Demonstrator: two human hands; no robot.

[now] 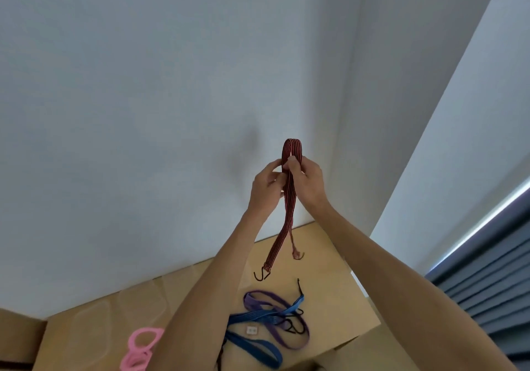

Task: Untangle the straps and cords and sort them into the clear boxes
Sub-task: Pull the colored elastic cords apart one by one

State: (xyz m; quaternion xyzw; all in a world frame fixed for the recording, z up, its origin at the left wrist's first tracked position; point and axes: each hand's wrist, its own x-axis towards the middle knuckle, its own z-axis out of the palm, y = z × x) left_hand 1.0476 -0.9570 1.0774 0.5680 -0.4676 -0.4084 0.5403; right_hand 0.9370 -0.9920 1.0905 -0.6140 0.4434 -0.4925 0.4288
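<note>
Left hand (268, 183) and right hand (307, 180) are both pinching the folded red strap (288, 198) up high — its 2 hooked ends dangling over the table (338, 293)

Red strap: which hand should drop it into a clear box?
Left, probably. Both hands pinch the folded red strap; the clear boxes sit on the left hand's side.

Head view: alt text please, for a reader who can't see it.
Both hands, left and right, hold a folded red-and-black hooked strap up before a white wall. Below, blue and purple straps lie tangled on a wooden table, pink cord at left.
</note>
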